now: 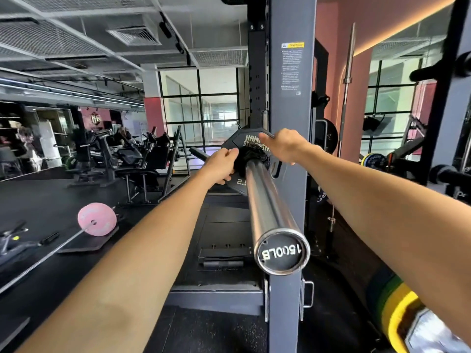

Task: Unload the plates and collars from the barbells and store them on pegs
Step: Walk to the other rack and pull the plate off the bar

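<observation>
A chrome barbell sleeve [267, 205] points toward me, its end cap marked 1500LB. At its far end sits a small black plate [235, 142] with yellow lettering. A black collar [251, 159] clamps the sleeve in front of the plate. My left hand [223, 165] grips the collar from the left. My right hand [283, 145] holds the collar's lever at the upper right, fingers curled over the plate's top edge.
A grey rack upright [290, 103] stands right of the sleeve. Coloured plates [392, 307] hang at the lower right, more plates [373, 160] sit farther back. On the floor to the left lies a barbell with a pink plate [96, 219]. Machines fill the left background.
</observation>
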